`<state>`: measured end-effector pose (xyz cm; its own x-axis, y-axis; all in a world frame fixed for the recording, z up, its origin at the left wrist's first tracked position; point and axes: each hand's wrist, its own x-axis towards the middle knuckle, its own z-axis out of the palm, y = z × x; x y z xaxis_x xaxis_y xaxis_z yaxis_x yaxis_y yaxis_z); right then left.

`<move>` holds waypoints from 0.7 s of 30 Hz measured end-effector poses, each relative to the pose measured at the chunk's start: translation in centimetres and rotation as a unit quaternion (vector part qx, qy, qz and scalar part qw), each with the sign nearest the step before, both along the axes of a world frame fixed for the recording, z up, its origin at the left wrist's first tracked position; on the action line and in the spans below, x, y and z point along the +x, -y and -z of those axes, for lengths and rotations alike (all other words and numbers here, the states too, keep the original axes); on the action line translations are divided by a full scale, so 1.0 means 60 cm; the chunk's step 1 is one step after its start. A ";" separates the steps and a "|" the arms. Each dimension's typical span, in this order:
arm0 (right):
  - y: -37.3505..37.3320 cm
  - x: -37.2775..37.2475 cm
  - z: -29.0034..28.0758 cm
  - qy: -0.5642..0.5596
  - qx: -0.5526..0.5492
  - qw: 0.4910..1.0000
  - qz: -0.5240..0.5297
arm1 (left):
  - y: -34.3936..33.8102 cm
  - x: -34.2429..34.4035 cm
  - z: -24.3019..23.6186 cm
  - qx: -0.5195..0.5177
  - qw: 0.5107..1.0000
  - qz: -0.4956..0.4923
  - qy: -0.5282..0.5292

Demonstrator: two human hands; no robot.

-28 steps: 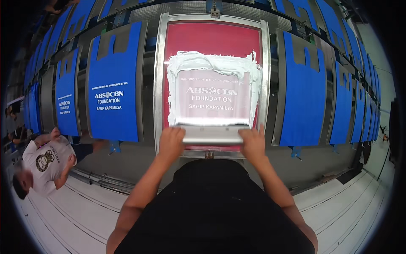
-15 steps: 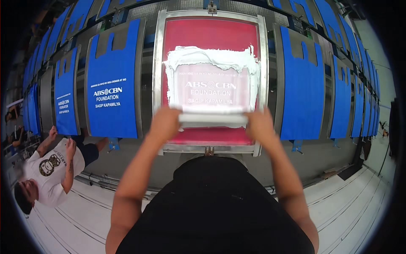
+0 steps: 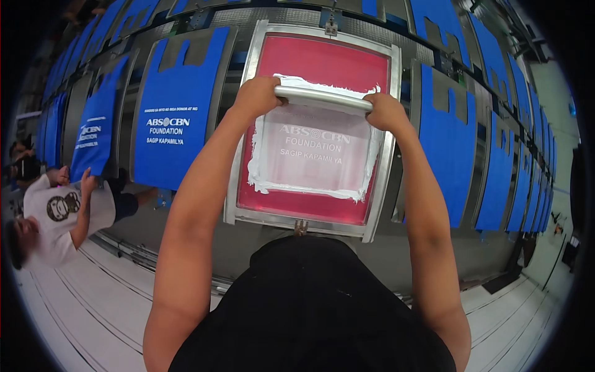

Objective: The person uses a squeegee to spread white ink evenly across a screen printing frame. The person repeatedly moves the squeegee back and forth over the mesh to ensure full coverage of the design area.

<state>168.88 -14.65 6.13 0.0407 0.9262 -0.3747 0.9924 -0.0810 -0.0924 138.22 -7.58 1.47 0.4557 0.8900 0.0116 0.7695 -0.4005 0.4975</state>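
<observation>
Clasping a pale squeegee bar [image 3: 323, 99] by both ends here, with left grip [image 3: 258, 97] curled snugly round one and right grip [image 3: 385, 111] firmly round the other! Holding it crosswise above the upper part of the red mesh [image 3: 322, 59], inside the metal frame [image 3: 359, 43], right along the far band of white ink [image 3: 300, 82]. Reaching well forward with both arms. Look below the bar: seeing a paler lettered rectangle [image 3: 310, 177] rimmed in white. Now glance left, past a printed blue bag [image 3: 167, 162], and find a white-shirted co-worker [image 3: 59, 217] with hands at a slanting blue bag's [image 3: 90, 162] lower edge.
</observation>
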 end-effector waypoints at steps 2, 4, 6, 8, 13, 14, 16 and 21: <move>-0.029 0.011 -0.034 -0.003 -0.005 1.000 -0.023 | 0.026 -0.018 -0.011 0.229 0.966 -0.069 0.103; -0.061 0.017 -0.056 -0.016 -0.004 0.999 -0.027 | 0.098 -0.049 -0.041 0.193 0.969 -0.113 0.105; -0.092 0.023 -0.049 -0.020 -0.009 0.999 -0.043 | 0.214 -0.069 -0.042 -0.182 0.976 -0.103 0.059; -0.117 0.030 -0.025 -0.023 -0.040 0.998 -0.046 | 0.347 -0.096 0.019 -0.410 0.911 0.045 0.023; -0.121 0.025 0.007 -0.008 -0.077 0.993 -0.087 | 0.585 -0.073 0.157 -0.647 0.737 -0.011 0.198; -0.124 0.013 -0.001 0.015 -0.094 0.990 -0.102 | 0.596 -0.064 0.162 -0.652 0.712 -0.024 0.259; -0.125 -0.015 0.001 -0.037 -0.056 0.990 -0.123 | 0.605 -0.062 0.172 -0.649 0.700 -0.017 0.298; -0.123 -0.071 0.024 -0.057 0.010 0.993 -0.099 | 0.597 -0.070 0.138 -0.600 0.734 0.037 0.317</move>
